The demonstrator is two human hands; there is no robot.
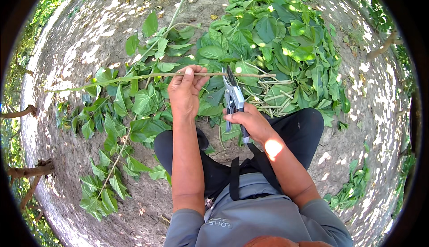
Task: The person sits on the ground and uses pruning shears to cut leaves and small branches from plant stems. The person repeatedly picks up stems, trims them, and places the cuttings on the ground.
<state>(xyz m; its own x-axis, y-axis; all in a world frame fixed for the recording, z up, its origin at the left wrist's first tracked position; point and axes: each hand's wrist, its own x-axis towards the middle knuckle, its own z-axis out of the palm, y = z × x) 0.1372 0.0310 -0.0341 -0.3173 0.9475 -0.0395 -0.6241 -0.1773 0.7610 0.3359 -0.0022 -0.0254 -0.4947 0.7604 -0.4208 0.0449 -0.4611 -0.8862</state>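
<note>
My left hand point(188, 89) pinches a long, leafless stem point(144, 76) between thumb and fingers. The stem lies nearly level across the view, its thin green end far to the left and its browner, cut end to the right. My right hand point(249, 119) grips a pair of pruning shears point(233, 94) with grey and black handles. Their blades point away from me and straddle the stem to the right of my left hand. Whether the blades touch the stem I cannot tell. Several short cut stem pieces point(276, 96) lie just beyond my right hand.
A large heap of picked green leaves point(268, 32) spreads on the ground ahead and right. Leafy branches point(114, 166) lie at the left, and a bare-based branch point(177, 10) slants beyond them. A small leaf pile point(350, 186) sits at lower right. Tree trunks point(30, 170) stand at the left rim.
</note>
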